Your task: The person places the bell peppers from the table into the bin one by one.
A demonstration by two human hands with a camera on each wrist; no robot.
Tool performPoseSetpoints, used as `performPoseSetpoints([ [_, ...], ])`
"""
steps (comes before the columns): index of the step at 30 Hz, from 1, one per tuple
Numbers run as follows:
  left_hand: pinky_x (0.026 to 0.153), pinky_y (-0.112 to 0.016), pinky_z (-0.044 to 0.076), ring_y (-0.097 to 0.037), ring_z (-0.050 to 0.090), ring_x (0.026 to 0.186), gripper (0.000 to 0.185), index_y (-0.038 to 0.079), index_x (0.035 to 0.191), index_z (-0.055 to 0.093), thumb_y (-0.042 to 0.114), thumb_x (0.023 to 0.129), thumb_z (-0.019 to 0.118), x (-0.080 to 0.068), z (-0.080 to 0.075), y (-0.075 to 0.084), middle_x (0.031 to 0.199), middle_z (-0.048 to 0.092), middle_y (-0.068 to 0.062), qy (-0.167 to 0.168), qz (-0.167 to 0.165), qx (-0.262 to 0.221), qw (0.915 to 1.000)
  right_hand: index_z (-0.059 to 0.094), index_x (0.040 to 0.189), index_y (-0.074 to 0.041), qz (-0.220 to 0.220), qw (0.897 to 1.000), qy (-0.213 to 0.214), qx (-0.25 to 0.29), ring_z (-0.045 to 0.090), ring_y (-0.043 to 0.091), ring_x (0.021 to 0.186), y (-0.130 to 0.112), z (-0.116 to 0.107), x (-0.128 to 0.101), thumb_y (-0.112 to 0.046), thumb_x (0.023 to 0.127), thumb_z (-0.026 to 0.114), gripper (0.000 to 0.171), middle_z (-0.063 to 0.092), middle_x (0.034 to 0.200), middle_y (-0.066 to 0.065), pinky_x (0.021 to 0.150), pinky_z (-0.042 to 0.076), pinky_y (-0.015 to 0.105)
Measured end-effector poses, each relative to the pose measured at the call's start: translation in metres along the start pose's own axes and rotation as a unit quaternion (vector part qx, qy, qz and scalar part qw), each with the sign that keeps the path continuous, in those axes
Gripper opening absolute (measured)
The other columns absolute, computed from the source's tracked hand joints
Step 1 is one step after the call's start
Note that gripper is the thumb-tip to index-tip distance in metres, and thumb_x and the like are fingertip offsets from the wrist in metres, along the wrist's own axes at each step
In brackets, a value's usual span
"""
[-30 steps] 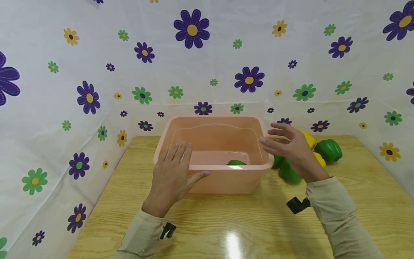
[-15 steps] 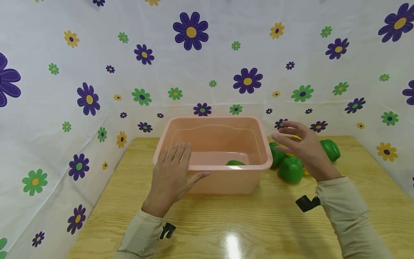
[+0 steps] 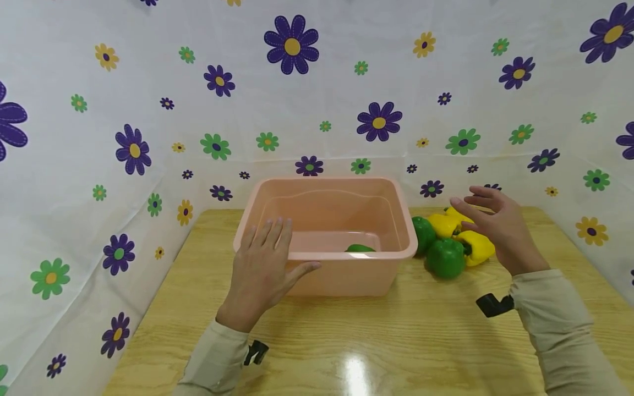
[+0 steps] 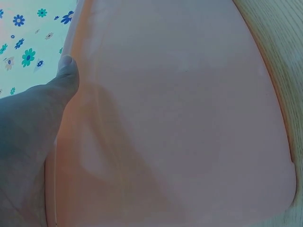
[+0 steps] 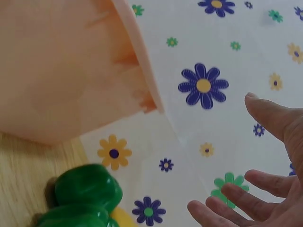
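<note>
A peach plastic tub [image 3: 346,278] stands on the table, with part of a green bell pepper [image 3: 360,248] showing inside. My left hand [image 3: 262,269] lies flat over its near left rim, fingers straight and thumb spread along the front. In the left wrist view the thumb [image 4: 68,71] touches the rim beside the broad tub wall [image 4: 189,104]. To the right of the tub my right hand [image 3: 502,231] hovers with loosely bent fingers and holds nothing. Beside it are green bell peppers [image 3: 446,258] and yellow bell peppers [image 3: 476,247] in a cluster; the hand hides what lies behind it.
The wooden table [image 3: 317,341] reaches toward me in front of the tub. A white cloth [image 3: 337,82] printed with flowers hangs behind and along both sides. A black wrist mount [image 3: 494,304] sticks out from the right sleeve, another [image 3: 256,352] from the left.
My right hand has moved rightward from the tub's right rim, over the peppers, uncovering the yellow ones and covering the green one at the far right. My left hand has stayed on the rim.
</note>
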State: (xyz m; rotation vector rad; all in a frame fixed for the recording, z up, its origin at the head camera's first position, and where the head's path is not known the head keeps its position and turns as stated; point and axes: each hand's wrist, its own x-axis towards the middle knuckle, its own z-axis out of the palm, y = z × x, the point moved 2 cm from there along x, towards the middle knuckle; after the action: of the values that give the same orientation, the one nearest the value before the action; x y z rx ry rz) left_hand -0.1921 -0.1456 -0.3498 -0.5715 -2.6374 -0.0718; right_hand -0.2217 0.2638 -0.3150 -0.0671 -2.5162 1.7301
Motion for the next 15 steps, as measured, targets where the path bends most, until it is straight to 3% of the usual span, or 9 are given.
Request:
performPoseSetpoints([
  [5, 0.119, -0.055, 0.027, -0.038, 0.041, 0.143, 0.099, 0.0, 0.153, 0.041, 0.076, 0.091, 0.05, 0.0, 0.0, 0.0, 0.154, 0.045, -0.018, 0.004, 0.001, 0.0, 1.0, 0.022, 0.16, -0.001, 0.026, 0.999, 0.023, 0.0, 0.047, 0.036, 0.127, 0.016, -0.011, 0.005, -0.049, 0.097, 0.065, 0.09, 0.033, 0.154, 0.029, 0.078, 0.054, 0.013],
  [8, 0.119, -0.055, 0.028, -0.038, 0.042, 0.143, 0.098, -0.001, 0.153, 0.041, 0.075, 0.091, 0.051, 0.0, 0.0, 0.0, 0.154, 0.046, -0.019, 0.004, 0.0, 0.001, 1.0, 0.02, 0.16, -0.001, 0.047, 0.998, 0.039, -0.009, 0.046, 0.039, 0.13, 0.025, -0.016, 0.008, -0.051, 0.096, 0.064, 0.092, 0.03, 0.156, 0.029, 0.092, 0.055, 0.029],
  [12, 0.119, -0.055, 0.027, -0.038, 0.042, 0.143, 0.099, -0.001, 0.153, 0.041, 0.075, 0.091, 0.052, 0.0, -0.001, 0.0, 0.153, 0.046, -0.019, 0.002, -0.002, -0.001, 1.0, 0.019, 0.161, -0.002, 0.088, 0.993, 0.076, -0.005, 0.04, 0.045, 0.137, 0.038, -0.021, 0.01, -0.056, 0.094, 0.065, 0.097, 0.026, 0.16, 0.029, 0.109, 0.042, 0.051],
  [13, 0.119, -0.055, 0.027, -0.038, 0.041, 0.143, 0.098, -0.001, 0.153, 0.041, 0.075, 0.091, 0.052, 0.0, -0.001, 0.0, 0.153, 0.046, -0.019, 0.001, -0.002, 0.0, 1.0, 0.019, 0.161, -0.002, 0.095, 0.992, 0.084, 0.001, 0.04, 0.045, 0.138, 0.041, -0.023, 0.01, -0.055, 0.093, 0.065, 0.097, 0.026, 0.16, 0.028, 0.11, 0.041, 0.053],
  [15, 0.12, -0.055, 0.026, -0.038, 0.041, 0.143, 0.099, 0.0, 0.153, 0.041, 0.075, 0.091, 0.052, 0.0, -0.001, 0.0, 0.153, 0.046, -0.019, 0.001, -0.003, -0.001, 1.0, 0.02, 0.161, -0.002, 0.104, 0.99, 0.096, 0.007, 0.043, 0.042, 0.134, 0.048, -0.025, 0.01, -0.054, 0.093, 0.067, 0.097, 0.027, 0.16, 0.027, 0.107, 0.047, 0.047],
])
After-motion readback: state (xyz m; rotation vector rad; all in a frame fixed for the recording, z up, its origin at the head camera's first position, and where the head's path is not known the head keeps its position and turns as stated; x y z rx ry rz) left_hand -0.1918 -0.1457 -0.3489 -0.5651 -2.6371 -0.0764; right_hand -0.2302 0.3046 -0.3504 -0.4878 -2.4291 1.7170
